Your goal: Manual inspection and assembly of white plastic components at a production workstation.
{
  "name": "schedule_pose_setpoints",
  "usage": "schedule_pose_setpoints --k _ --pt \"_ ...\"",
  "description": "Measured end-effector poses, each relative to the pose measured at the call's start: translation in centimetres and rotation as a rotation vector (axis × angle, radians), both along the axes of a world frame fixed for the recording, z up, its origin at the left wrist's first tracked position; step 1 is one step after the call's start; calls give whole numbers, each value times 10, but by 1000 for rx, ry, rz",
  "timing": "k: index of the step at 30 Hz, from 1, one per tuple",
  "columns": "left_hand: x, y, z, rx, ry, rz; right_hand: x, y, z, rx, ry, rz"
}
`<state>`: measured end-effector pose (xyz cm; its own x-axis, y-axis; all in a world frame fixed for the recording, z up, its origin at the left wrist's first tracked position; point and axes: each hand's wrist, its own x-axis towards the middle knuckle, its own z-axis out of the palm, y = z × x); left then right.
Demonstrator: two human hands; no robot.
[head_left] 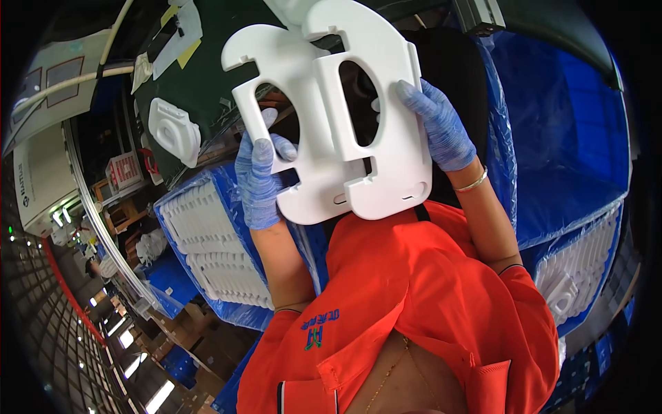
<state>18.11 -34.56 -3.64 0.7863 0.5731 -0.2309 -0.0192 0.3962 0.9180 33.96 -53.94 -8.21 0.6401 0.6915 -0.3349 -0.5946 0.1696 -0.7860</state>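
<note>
Two white moulded plastic panels stand side by side in front of my chest, each with a long oval cut-out and notched edges. My left hand (258,179), in a blue glove, is closed round the grip bar of the left panel (314,127), fingers through its cut-out. The right panel (396,155) slightly overlaps it; whether the two are joined I cannot tell. My right hand (441,127), also gloved, grips the right panel's outer edge, thumb on the face and the other fingers mostly hidden behind.
A smaller white plastic part (172,131) lies on the dark green tabletop (207,41). At the left, a blue-lined box (238,183) holds rows of stacked white parts. Blue plastic sheeting (572,145) lines a bin at the right, above more stacked white parts (579,269).
</note>
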Motion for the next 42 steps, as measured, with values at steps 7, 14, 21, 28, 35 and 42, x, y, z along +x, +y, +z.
schedule_pose_setpoints --k 7,14,21,28,35,42 --pt "-1 4 0 23 37 -9 5 -12 -30 -127 26 -139" --pt "0 6 4 52 59 6 8 -18 -37 -227 34 -190" --pt "-3 11 1 4 -32 -1 6 -14 -47 -82 82 -226" --pt "-1 19 -11 1 -2 29 10 -16 -25 10 131 -96" --pt "7 11 -28 -9 90 85 13 -16 -32 21 13 -42" --pt "24 -2 -45 141 176 -181 19 10 -44 -79 -180 75"
